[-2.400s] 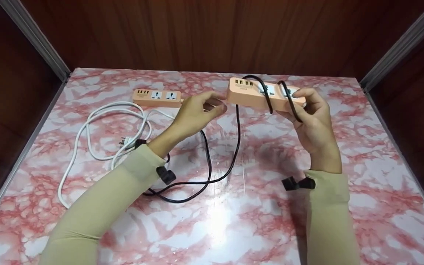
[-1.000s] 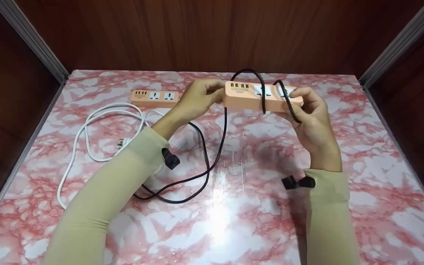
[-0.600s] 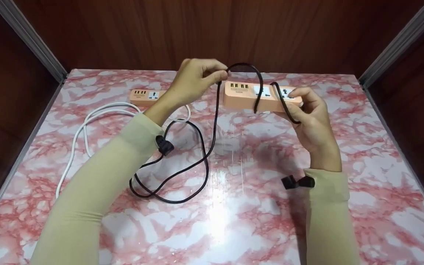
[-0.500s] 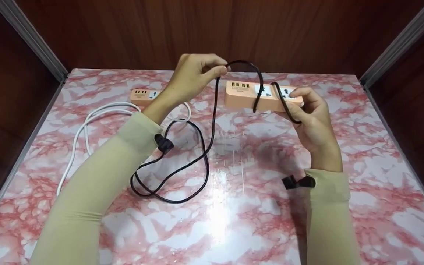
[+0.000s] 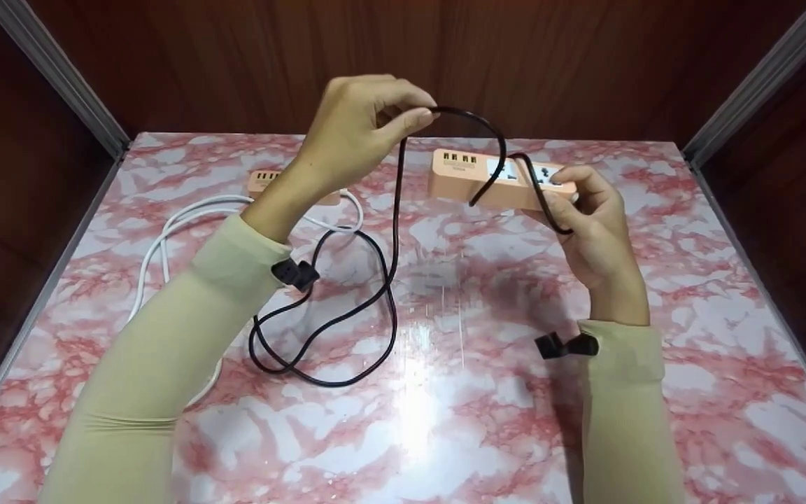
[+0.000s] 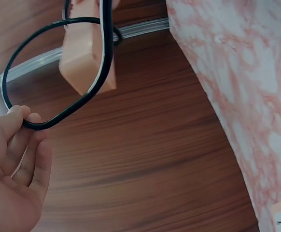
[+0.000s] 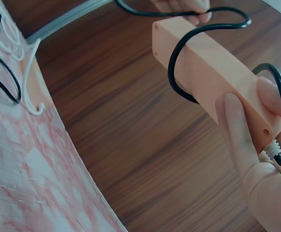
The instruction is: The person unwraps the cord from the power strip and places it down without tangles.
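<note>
Above the table, my right hand (image 5: 599,231) grips the end of an orange power strip (image 5: 460,185) with USB ports and white sockets. Its black cord (image 5: 397,210) leaves the held end and winds loosely round the strip. My left hand (image 5: 354,129), raised to the left of the strip, pinches that cord between thumb and fingertips. From there the cord drops to loose coils on the table. In the right wrist view the strip's underside (image 7: 213,72) shows, with one turn of cord across it. The left wrist view shows a wide loop of cord (image 6: 85,99) running from my fingers.
A second orange power strip (image 5: 261,183) lies on the marbled table (image 5: 487,434) behind my left forearm, partly hidden. Its white cord (image 5: 158,245) is coiled at the left. Dark wooden panels (image 5: 550,70) close off the back and sides.
My left hand has gone from the strip's left end to the black cord, then lifted it up and left. A turn of cord has loosened into a wider loop. My right hand stays put.
</note>
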A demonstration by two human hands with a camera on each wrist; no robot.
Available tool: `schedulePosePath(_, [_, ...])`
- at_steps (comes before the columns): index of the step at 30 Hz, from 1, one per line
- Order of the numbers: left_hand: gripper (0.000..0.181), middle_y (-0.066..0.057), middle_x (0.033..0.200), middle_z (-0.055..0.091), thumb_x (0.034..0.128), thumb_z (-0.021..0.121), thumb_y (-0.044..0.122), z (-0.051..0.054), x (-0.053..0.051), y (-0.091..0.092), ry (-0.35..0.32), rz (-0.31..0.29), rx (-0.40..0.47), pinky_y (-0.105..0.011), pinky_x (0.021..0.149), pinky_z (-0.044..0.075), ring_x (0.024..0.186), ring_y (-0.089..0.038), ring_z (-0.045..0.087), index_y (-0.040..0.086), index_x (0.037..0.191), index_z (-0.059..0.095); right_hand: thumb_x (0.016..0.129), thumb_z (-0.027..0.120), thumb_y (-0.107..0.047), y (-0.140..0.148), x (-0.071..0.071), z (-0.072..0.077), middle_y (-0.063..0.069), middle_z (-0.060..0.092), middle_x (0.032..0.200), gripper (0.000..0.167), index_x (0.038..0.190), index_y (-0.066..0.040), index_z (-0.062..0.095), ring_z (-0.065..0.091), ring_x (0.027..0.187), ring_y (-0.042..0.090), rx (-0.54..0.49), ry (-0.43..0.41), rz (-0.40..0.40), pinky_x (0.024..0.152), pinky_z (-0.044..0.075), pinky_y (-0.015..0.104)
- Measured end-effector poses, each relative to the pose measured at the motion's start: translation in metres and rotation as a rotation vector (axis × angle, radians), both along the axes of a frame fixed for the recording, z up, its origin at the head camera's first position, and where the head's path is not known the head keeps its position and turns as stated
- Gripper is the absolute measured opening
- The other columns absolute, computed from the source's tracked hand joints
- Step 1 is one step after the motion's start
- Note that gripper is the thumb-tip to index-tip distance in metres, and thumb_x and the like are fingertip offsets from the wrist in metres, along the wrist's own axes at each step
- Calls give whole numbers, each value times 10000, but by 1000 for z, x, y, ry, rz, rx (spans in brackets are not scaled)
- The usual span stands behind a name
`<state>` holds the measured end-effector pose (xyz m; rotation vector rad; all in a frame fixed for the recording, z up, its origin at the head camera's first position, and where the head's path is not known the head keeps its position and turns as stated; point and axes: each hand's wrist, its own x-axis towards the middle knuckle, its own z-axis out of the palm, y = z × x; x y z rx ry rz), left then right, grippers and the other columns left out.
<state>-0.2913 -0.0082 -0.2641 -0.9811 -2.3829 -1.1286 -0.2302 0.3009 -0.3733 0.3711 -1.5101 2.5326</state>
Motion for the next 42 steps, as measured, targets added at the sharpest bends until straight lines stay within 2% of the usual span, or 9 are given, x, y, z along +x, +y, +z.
schedulePosePath(8, [173, 39, 1020, 782, 1026, 724, 229, 8, 16, -6, 30, -47, 7, -227, 757, 480, 797, -17, 583, 123, 1105, 835, 932, 723, 116, -2, -1, 1, 169, 601, 1100, 159, 1043, 13, 675, 680, 953, 245, -13, 23, -13, 864, 639, 370])
schedulePosePath(15, [186, -21, 936, 757, 1017, 722, 234, 3, 27, -12, 124, -141, 13, -264, 720, 480, 781, -71, 565, 106, 1088, 836, 926, 732, 116, -4, -1, 1, 165, 602, 1065, 158, 1035, 18, 673, 685, 923, 236, -8, 30, -28, 844, 643, 369])
schedulePosePath(18, [168, -19, 931, 763, 1010, 734, 222, 0, 32, -15, 134, -162, 7, -252, 719, 488, 778, -85, 583, 109, 1079, 837, 931, 731, 109, -4, -2, 2, 165, 603, 1074, 154, 1040, 15, 675, 689, 916, 230, 4, 34, -40, 835, 644, 363])
schedulePosePath(22, [130, -18, 926, 766, 998, 755, 171, -6, 39, -19, 112, -191, -2, -247, 737, 504, 800, -95, 621, 95, 1068, 835, 936, 723, 113, -3, -2, 1, 167, 600, 1073, 148, 1037, 17, 673, 686, 916, 230, 0, 33, -44, 831, 645, 360])
schedulePosePath(28, [135, 10, 959, 783, 1006, 753, 201, -16, 47, -24, 115, -233, -21, -261, 725, 490, 815, -99, 647, 113, 1068, 834, 945, 697, 130, -2, -2, 1, 170, 572, 1088, 148, 1021, 6, 671, 643, 970, 236, -4, 13, -61, 846, 640, 348])
schedulePosePath(35, [140, 20, 995, 797, 1020, 736, 203, -34, 50, -29, 74, -256, -57, -297, 707, 491, 804, -101, 650, 120, 1076, 833, 935, 705, 136, -2, -2, 1, 158, 569, 1059, 163, 1008, -8, 681, 643, 957, 229, -11, -4, -81, 862, 638, 352])
schedulePosePath(42, [135, 6, 968, 791, 1023, 733, 194, -51, 49, -33, 34, -239, -89, -340, 721, 528, 813, -105, 667, 116, 1072, 832, 924, 721, 134, -3, -2, 1, 153, 569, 1055, 172, 1006, -12, 684, 651, 942, 228, -9, -8, -89, 812, 633, 304])
